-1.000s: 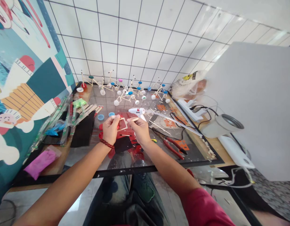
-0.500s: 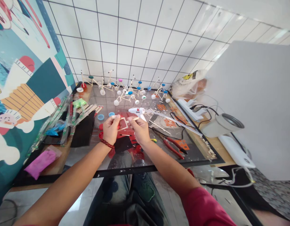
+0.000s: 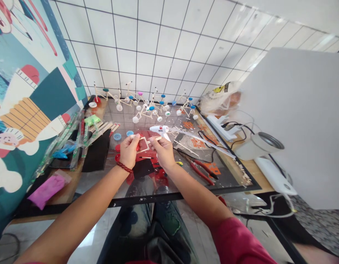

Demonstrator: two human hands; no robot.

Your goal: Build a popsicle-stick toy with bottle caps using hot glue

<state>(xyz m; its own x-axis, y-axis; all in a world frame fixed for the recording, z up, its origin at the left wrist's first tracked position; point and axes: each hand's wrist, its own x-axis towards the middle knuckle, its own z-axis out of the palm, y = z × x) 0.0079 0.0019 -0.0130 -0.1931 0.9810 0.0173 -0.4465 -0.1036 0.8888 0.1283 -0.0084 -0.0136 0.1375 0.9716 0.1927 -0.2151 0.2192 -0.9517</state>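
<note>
Pinched in my left hand [image 3: 128, 151] is one side of a small pale stick frame [image 3: 142, 150]. My right hand [image 3: 162, 149] grips a short pale stick [image 3: 158, 138], whose inner end meets the right side of the frame. The two hands are a few finger-widths apart above the table. Just behind them lies a white glue gun [image 3: 160, 129]. Below the hands are a black square piece [image 3: 143, 167] and a red item partly covered by them.
Stick models with white and blue caps [image 3: 151, 108] stand at the back. Red-handled pliers [image 3: 201, 173] and a black cable lie right. Blue caps [image 3: 117, 136], stick bundles [image 3: 100, 132], a black sheet [image 3: 95, 152] and a pink packet [image 3: 47, 190] are left. A grey lamp [image 3: 260, 146] stands right.
</note>
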